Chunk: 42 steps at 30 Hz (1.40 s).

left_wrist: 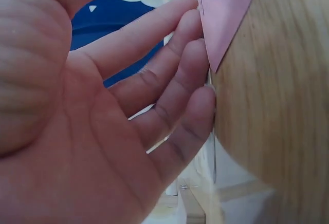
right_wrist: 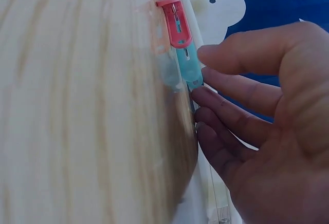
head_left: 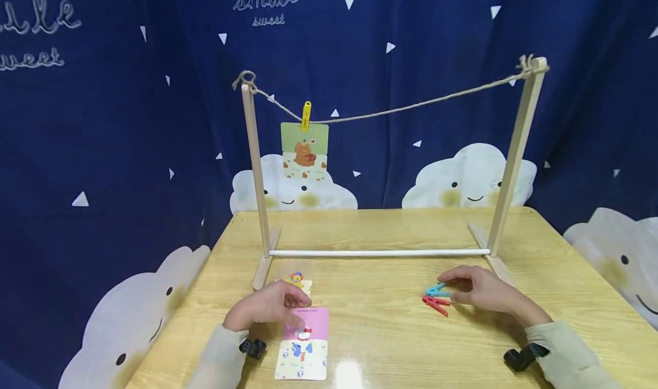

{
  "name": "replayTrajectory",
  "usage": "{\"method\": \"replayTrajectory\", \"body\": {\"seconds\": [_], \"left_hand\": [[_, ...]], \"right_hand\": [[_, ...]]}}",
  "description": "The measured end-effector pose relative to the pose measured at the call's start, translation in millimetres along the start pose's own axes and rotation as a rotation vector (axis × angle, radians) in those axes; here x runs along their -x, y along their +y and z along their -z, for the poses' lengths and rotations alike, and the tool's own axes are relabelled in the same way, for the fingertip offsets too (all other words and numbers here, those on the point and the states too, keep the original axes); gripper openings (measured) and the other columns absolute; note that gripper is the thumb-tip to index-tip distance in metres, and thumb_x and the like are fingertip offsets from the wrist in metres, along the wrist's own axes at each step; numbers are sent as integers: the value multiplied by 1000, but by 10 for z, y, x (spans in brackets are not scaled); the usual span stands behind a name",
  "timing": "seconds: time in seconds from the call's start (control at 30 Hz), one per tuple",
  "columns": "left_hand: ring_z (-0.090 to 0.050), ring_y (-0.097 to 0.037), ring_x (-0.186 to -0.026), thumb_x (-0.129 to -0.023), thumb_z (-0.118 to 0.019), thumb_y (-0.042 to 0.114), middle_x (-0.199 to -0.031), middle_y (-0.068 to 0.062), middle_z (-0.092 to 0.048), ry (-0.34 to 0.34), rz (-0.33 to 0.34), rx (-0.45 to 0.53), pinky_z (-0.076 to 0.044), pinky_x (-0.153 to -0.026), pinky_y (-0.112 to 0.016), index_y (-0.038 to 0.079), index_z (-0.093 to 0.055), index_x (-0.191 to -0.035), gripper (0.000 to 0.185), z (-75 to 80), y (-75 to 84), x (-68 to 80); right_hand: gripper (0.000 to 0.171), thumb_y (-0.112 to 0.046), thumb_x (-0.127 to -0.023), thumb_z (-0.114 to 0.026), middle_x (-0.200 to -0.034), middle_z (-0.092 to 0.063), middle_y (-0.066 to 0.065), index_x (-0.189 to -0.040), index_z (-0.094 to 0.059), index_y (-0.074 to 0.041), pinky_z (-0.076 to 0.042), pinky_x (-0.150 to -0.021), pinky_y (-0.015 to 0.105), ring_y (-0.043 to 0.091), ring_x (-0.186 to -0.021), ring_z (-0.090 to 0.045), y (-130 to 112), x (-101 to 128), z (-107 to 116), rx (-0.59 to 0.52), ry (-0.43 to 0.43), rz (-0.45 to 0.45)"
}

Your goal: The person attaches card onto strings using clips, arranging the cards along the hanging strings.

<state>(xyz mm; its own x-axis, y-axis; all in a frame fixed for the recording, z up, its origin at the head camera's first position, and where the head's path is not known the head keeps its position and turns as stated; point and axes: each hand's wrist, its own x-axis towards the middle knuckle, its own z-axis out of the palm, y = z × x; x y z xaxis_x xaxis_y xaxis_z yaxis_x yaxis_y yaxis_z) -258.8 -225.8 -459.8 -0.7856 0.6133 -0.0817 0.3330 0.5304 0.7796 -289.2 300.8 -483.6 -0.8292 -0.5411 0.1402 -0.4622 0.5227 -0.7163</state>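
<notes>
In the head view my left hand [head_left: 272, 306] reaches over a pink and cream card [head_left: 302, 355] lying on the table. Its fingers are loosely bent, and in the left wrist view their tips touch down beside the card's pink corner [left_wrist: 223, 18]. Beyond that hand lies a second card [head_left: 303, 280] with a small cartoon figure, partly covered. My right hand [head_left: 485, 289] is at a light blue clothespin [head_left: 436, 291], thumb and fingers spread around its near end without a visible pinch. A red clothespin [right_wrist: 177, 23] lies against the blue one.
Behind the hands stands a wooden frame [head_left: 509, 166] with a white crossbar [head_left: 380, 253]. A twine line [head_left: 401, 111] sags between its posts. On it a yellow clothespin [head_left: 305, 116] holds a green bear card [head_left: 304, 155]. A dark blue curtain [head_left: 360, 46] hangs behind the table.
</notes>
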Motion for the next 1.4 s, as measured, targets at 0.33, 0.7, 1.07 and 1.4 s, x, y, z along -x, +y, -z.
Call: {"method": "replayTrajectory", "body": {"seconds": [0.33,0.7,1.07,1.4], "left_hand": [[-56,-20,-94,-71,-93,2,-101,-4,-64,-40,38,-48,-48,-84,-28,9,-71,-116,51,-87,26,16],[-57,-18,-89,-70,-91,-4,-96,-2,-66,-39,50,-37,-48,-82,-28,11,-74,-110,46,-138,-26,11],[-61,-20,-87,-70,-87,-9,-95,-5,-69,-23,21,-27,-50,-79,-28,11,-75,-109,45,-125,-45,10],[-62,-19,-87,-70,-88,-7,-94,-4,-71,-15,-3,-48,-51,-81,-29,11,-75,-107,43,-61,-7,-8]], "right_hand": [[41,-18,-91,-81,-122,-69,8,-128,-68,-6,-55,-86,25,11,-106,-65,54,36,-53,14,-1,-26],[33,-15,-92,-80,-115,-69,7,-122,-70,-6,-53,-80,24,11,-97,-63,94,55,-116,-26,4,-27],[33,-26,-90,-82,-114,-68,2,-120,-73,-12,-51,-78,24,9,-95,-60,109,36,-123,71,29,-29],[29,-22,-89,-83,-110,-69,1,-116,-74,-13,-50,-73,24,8,-87,-58,97,-40,-76,109,69,38]]}}
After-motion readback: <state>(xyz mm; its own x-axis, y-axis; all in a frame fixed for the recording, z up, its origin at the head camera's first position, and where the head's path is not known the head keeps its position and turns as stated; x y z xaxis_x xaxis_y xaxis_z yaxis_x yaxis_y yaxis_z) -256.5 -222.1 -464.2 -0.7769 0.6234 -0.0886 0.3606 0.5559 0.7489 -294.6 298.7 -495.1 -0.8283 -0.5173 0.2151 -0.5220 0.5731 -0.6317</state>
